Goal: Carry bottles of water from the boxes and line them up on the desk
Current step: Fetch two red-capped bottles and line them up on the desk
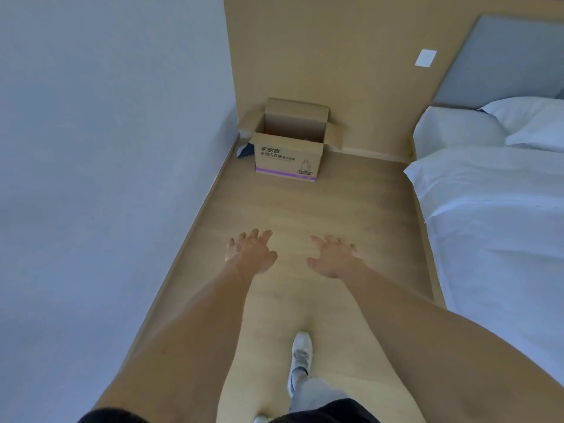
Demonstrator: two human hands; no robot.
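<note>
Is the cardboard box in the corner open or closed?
Open. The cardboard box stands upright on the floor with its top flaps folded out, and its inside wall shows.

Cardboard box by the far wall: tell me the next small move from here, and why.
Probably keep walking forward to the open cardboard box before reaching in. The left hand and right hand are both spread open and hold nothing, and a stretch of bare wooden floor lies between them and the box. Its flaps are open, but what is inside is too dark to make out.
</note>
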